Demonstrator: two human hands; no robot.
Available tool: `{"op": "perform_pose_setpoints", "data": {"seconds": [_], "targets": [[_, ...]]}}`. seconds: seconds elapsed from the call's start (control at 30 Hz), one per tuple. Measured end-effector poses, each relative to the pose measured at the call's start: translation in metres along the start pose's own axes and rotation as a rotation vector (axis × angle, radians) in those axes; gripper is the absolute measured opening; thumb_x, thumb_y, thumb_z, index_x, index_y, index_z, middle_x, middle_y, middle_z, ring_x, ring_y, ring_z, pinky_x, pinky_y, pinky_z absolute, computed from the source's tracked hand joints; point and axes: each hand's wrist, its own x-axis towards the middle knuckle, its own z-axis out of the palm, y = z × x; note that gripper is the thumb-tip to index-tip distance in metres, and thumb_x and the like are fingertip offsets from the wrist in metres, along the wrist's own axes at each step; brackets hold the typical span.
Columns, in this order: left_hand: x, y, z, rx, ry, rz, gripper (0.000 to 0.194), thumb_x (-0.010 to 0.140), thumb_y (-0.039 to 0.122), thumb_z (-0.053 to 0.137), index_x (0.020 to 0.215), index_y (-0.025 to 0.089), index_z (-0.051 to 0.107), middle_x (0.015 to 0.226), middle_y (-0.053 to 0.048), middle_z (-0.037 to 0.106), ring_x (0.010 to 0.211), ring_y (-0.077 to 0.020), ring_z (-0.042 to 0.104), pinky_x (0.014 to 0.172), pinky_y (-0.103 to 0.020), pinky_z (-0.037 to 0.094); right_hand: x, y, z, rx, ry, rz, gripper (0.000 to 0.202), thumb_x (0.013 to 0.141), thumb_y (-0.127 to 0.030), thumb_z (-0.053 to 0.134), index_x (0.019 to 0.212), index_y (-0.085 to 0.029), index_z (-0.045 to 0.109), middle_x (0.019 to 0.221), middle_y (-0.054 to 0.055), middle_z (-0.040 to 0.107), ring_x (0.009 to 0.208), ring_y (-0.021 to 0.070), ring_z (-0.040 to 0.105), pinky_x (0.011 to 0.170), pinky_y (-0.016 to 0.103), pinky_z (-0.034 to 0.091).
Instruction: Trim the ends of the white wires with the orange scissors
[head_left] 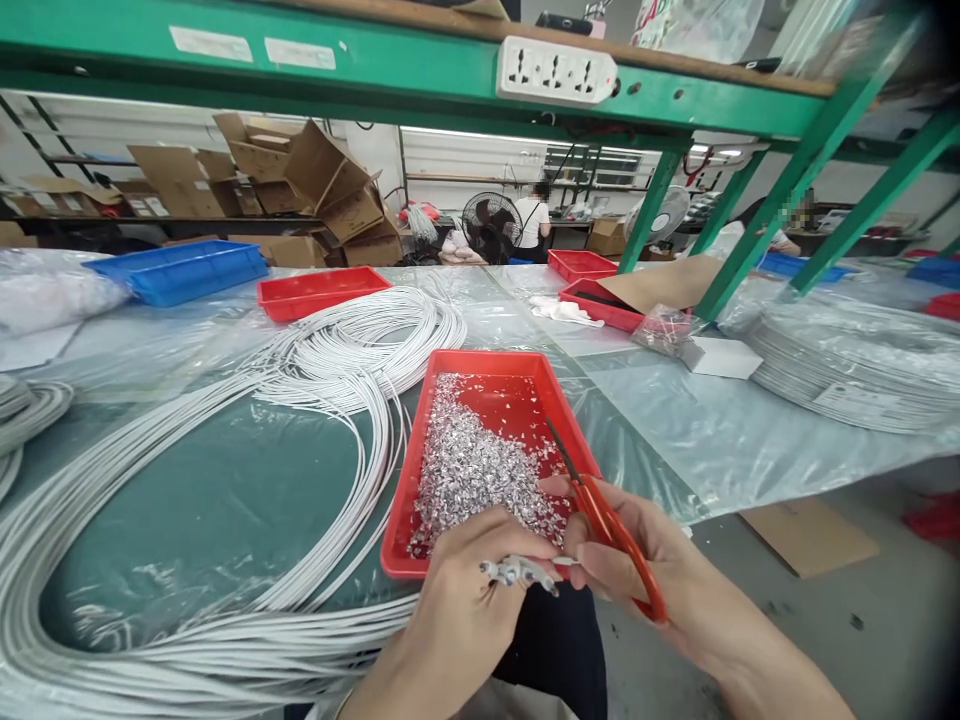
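My left hand (472,590) is closed around several white cable ends (517,572), whose tips stick out between the fingers. Close beside it, my right hand (637,550) holds red-handled scissors (611,530), their dark blades pointing up and left over the tray. The thumb and fingertips of my right hand also pinch one white cable end near my left hand. Behind both hands lies a red tray (409,500) with a heap of small silvery scraps (472,460). A large coil of white cables (97,480) spreads over the table at the left.
A green frame (420,75) with a power strip (556,72) crosses above the table. Blue (180,272) and red trays (322,290) stand farther back. Another cable coil (847,370) lies right, by a white box (720,357). A person (531,222) sits in the background.
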Motion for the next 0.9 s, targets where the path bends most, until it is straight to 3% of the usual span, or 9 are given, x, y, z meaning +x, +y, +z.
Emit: {"op": "perform_pose_setpoints", "data": {"seconds": [0.13,0.27,0.47,0.63,0.77,0.9], "targets": [[-0.002,-0.001,0.0,0.033,0.013,0.039,0.027,0.076,-0.004,0.047,0.082,0.017,0.063,0.076,0.001,0.059,0.069,-0.0074,0.056,0.064,-0.018,0.043,-0.005,0.004,-0.002,0.019,0.017,0.037,0.048,0.079,-0.031,0.065,0.119,-0.018,0.043,0.074,-0.002,0.054,0.043,0.0005,0.027,0.048,0.02,0.022],[-0.001,-0.001,0.0,0.075,0.036,0.038,0.02,0.08,0.003,0.047,0.082,0.018,0.061,0.073,0.001,0.057,0.068,-0.0076,0.054,0.062,-0.018,0.043,-0.007,0.008,-0.004,0.099,0.006,0.055,0.048,0.078,-0.028,0.066,0.119,-0.019,0.043,0.077,0.0,0.056,0.04,-0.001,0.027,0.044,0.02,0.016],[-0.003,0.0,-0.001,0.147,-0.04,0.155,0.034,0.07,-0.011,0.042,0.087,0.012,0.06,0.08,-0.003,0.055,0.073,-0.0083,0.055,0.066,-0.017,0.043,-0.006,0.007,0.002,0.282,-0.018,0.126,0.03,0.074,-0.014,0.065,0.102,-0.018,0.054,0.071,-0.004,0.054,0.036,-0.0028,0.028,0.044,0.02,0.015],[-0.005,-0.002,-0.003,0.306,-0.112,0.227,0.035,0.071,-0.009,0.041,0.091,0.011,0.061,0.081,-0.006,0.052,0.068,-0.0107,0.051,0.06,-0.021,0.041,-0.01,0.01,0.001,0.18,0.063,0.144,0.037,0.075,-0.011,0.062,0.109,-0.018,0.05,0.077,-0.001,0.056,0.037,-0.0026,0.028,0.042,0.021,0.012],[0.0,0.001,-0.005,0.167,-0.153,0.169,0.032,0.072,-0.009,0.041,0.087,0.011,0.062,0.078,-0.005,0.054,0.069,-0.0093,0.053,0.064,-0.019,0.042,-0.012,0.009,0.0,0.207,0.026,0.122,0.034,0.073,-0.018,0.07,0.102,-0.016,0.053,0.071,-0.002,0.058,0.037,-0.0029,0.03,0.04,0.019,0.011],[0.003,-0.001,-0.005,0.03,-0.088,0.132,0.034,0.07,-0.011,0.041,0.081,0.015,0.061,0.076,0.0,0.055,0.068,-0.0074,0.053,0.063,-0.018,0.041,-0.008,0.008,0.003,0.313,-0.031,0.142,0.031,0.069,-0.017,0.073,0.093,-0.014,0.054,0.063,-0.002,0.059,0.034,-0.0026,0.031,0.043,0.019,0.015]]}}
